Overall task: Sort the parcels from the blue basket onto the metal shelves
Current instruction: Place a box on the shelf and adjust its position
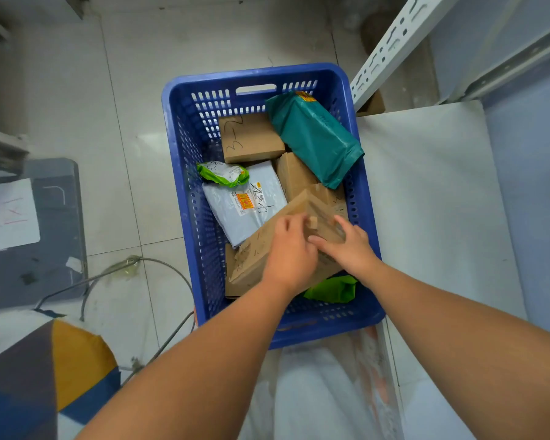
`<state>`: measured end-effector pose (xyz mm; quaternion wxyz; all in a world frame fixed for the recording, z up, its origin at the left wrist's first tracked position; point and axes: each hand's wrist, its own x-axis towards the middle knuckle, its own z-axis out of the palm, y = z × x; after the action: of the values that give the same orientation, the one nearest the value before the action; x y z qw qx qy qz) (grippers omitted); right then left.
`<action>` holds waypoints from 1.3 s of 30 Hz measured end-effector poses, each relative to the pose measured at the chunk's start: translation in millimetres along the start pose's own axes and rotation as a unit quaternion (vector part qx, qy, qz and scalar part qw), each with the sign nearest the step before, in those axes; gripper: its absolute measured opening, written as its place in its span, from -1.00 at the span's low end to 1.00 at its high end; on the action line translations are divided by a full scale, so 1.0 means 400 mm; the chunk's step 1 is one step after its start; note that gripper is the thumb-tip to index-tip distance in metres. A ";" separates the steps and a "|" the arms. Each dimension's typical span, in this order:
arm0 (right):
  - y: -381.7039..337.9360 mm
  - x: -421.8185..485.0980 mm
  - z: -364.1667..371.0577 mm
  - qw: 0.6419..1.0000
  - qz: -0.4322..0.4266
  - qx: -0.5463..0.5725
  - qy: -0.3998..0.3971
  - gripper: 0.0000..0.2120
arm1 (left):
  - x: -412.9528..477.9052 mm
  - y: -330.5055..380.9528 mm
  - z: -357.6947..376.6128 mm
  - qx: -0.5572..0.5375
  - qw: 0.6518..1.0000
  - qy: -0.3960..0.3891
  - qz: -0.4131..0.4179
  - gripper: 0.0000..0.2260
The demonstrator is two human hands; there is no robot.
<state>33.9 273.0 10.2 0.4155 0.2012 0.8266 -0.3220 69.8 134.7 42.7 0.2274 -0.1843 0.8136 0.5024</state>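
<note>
Cardboard box (258, 252) lies tilted at the near end of the blue basket (180, 160), long axis running near-left to far-right, directly under both hands: left hand (291, 252) curls its fingers over the top edge, right hand (350, 246) presses spread fingers just beside.

Blue basket (179, 185) crammed — teal parcel (315, 134) leans on right rim; shelf upright (391, 49) crowds far-right corner.

blue perforated basket (185, 173), teal mailer (315, 138), brown boxes (251, 141), grey mailer (245, 208)
</note>
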 end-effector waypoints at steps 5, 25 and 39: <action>-0.059 0.020 0.002 0.998 -0.033 -0.037 0.048 -0.11 | 0.080 -0.050 -0.065 -0.045 0.996 0.009 -0.082 -0.61; -0.021 0.250 0.145 0.993 0.083 -0.057 -0.056 -0.34 | 0.216 -0.266 -0.048 -0.204 0.934 -0.004 -0.293 -0.47; -0.032 0.252 0.158 0.998 -0.012 0.027 -0.050 -0.32 | 0.241 -0.315 -0.024 -0.280 0.891 0.113 -0.338 -0.57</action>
<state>3.7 226.2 -95.5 0.4470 0.1863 0.7980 -0.3587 54.5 65.3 -99.6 0.2286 -0.5596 0.5480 0.5782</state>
